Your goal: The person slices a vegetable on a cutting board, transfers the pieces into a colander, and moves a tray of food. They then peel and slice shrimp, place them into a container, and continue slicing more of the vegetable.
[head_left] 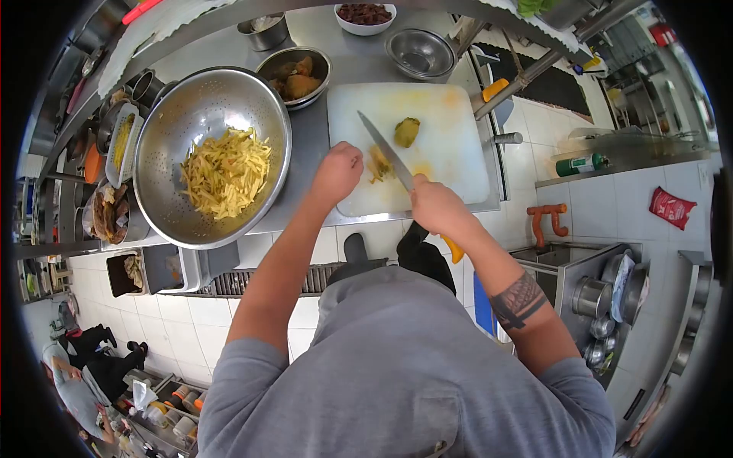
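My right hand (pixel 439 204) is closed round the yellow handle of a large kitchen knife (pixel 384 148). The blade slants up and left over a white cutting board (pixel 458 145). Beside the blade lies a small pile of yellowish cut strips (pixel 378 164). A greenish-brown chunk (pixel 407 132) of food rests farther back on the board. My left hand (pixel 338 174) hovers at the board's left edge, fingers curled in; whatever they hold, if anything, is hidden. To its left, a big steel colander (pixel 164 156) holds a heap of yellow strips (pixel 229 174).
Behind the board stand a steel pot (pixel 324 61) with brownish chunks, a steel bowl (pixel 420 55) and a white bowl (pixel 365 27) of dark red pieces. A shelf rail (pixel 519 84) crosses the right back corner. Another person (pixel 72 378) is at the far lower left.
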